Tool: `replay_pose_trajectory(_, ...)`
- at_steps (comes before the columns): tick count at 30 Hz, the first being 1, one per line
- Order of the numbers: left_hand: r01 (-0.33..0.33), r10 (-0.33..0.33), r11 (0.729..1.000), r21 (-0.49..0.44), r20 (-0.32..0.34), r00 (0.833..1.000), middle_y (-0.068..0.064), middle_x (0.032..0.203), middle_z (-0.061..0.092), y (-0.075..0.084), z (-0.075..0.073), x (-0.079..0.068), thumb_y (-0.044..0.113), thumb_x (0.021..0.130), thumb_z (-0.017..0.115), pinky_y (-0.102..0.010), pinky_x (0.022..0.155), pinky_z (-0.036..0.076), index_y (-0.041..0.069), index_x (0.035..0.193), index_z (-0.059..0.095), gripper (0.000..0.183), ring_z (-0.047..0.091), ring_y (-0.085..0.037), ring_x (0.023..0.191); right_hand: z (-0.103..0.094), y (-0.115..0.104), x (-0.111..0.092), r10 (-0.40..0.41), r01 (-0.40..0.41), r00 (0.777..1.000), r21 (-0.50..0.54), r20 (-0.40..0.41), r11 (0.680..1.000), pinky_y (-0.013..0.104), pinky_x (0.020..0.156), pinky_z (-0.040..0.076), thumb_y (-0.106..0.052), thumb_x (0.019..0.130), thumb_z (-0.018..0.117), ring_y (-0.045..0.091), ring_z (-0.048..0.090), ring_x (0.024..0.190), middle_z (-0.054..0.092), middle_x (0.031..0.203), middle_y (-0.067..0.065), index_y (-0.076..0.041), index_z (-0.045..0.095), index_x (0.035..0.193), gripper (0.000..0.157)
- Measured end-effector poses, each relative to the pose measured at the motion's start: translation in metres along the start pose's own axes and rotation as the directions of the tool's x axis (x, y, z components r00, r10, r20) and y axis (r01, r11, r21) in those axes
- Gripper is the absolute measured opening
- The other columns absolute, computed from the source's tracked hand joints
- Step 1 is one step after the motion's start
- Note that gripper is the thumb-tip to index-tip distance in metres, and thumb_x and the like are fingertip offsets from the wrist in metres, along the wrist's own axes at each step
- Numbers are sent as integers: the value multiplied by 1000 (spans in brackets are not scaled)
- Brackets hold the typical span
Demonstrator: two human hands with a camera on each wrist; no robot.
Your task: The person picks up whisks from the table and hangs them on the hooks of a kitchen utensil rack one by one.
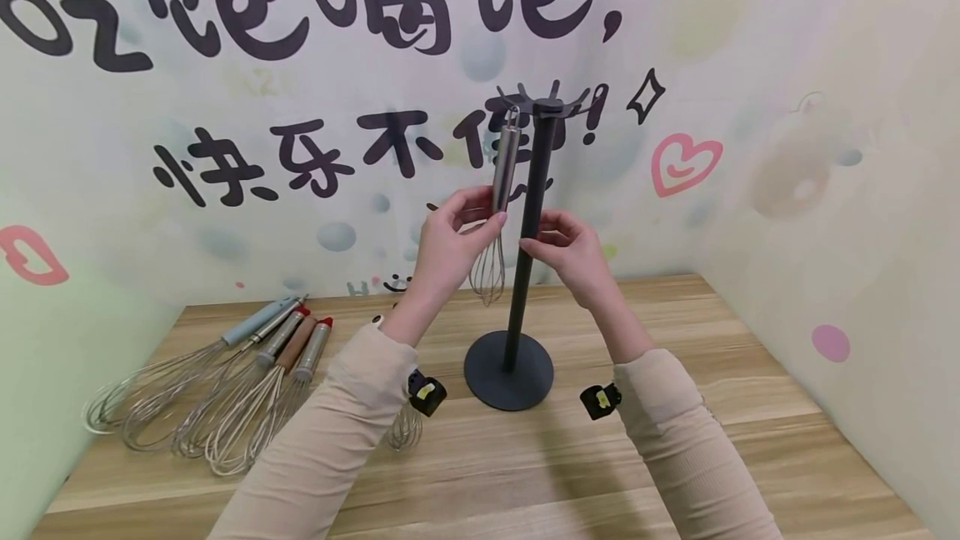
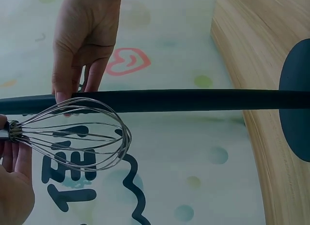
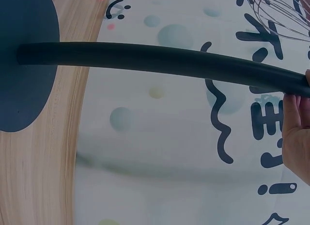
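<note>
A small metal whisk (image 1: 507,157) hangs upright, wires down, with its handle pinched between the thumb and fingers of my left hand (image 1: 453,244). Its top ring is at a hook on the left of a black rack (image 1: 533,190); I cannot tell whether the ring is over that hook. In the left wrist view, the wire loops (image 2: 77,133) are beside the pole. My right hand (image 1: 573,257) pinches the rack's pole from the right at about mid-height. The rack's round base (image 1: 487,369) stands on the wooden table.
Several larger whisks (image 1: 258,323) lie side by side on the left of the table (image 1: 480,482). Another whisk's wires (image 1: 405,430) show beside my left sleeve, the remainder hidden. A printed wall (image 1: 405,215) stands close behind the rack.
</note>
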State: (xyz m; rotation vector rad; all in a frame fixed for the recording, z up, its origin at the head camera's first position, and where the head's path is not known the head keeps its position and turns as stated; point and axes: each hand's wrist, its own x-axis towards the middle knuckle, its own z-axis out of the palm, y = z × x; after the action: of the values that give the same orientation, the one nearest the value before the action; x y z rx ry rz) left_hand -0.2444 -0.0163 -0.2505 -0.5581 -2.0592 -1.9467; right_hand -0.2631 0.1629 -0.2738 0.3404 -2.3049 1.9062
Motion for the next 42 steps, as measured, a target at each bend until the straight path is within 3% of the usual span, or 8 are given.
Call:
replay_pose_trajectory(14,26,-27,999,23,17,1000,-11,121,62,-9,-5,-5,13,89,66,-31,99,51,6,125,58,38,61,-23,111,0,1,1,3,-3,1000,-2,3,1000,16,82,53,-3,87,66,7,61,94,59,98,-7,-2,54,122,37)
replay_pose_trajectory(22,29,-29,997,76,-8,1000,-14,116,63,-13,-11,-6,14,90,65,-33,98,52,6,124,60,36,62,-23,106,0,0,1,-1,1,1000,-5,0,1000,15,81,52,-3,87,65,6,61,93,59,96,-9,-1,54,122,37)
replay_pose_trajectory(30,50,-47,992,112,-32,998,-15,112,63,-20,-23,-6,13,90,64,-34,97,51,5,122,61,32,62,-23,104,1,-1,1,-21,21,1000,19,3,1000,15,79,52,0,85,66,2,61,90,60,92,-13,-3,55,117,34)
replay_pose_trajectory(42,117,-107,970,212,-56,993,-18,114,64,-37,-43,-18,13,92,61,-36,96,50,4,121,61,31,61,-27,107,0,3,0,-20,20,1000,21,1,1000,15,80,52,-2,86,66,2,61,93,60,95,-13,-1,54,123,39)
